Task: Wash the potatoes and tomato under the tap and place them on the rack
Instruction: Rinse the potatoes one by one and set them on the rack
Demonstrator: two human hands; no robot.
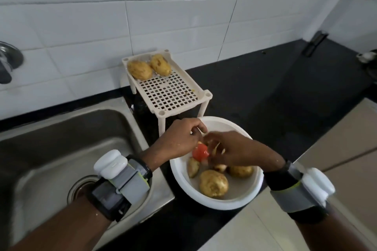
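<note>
Currently, head view, one entry per item.

- Bowl [258,181]: white, round, on the black counter [265,87], just right of the sink [61,149].
- Left hand [181,140]: over the bowl's near-left rim, fingers curled downward.
- Right hand [240,149]: inside the bowl, fingers bent towards the left hand; the two hands nearly meet.
- Tomato [201,152]: red, in the bowl, between both hands and touching them. Motion blur hides whether either hand actually grips it.
- Large potato [213,183]: loose at the bowl's near side.
- Right-side potato [240,171]: beneath the right wrist.
- Left-side potato [192,167]: against the bowl wall, below the tomato.
- Small potato [220,167]: partly hidden under the right hand.
- Rack [171,91]: cream plastic grid on legs, on the counter behind the bowl.
- First rack potato [140,69] and second rack potato [161,64]: side by side, touching, at the rack's far end.
- Tap [8,63]: metal, on the tiled wall, far left.
- Wrist devices [122,171]: white and grey, one strapped to each forearm.
</note>
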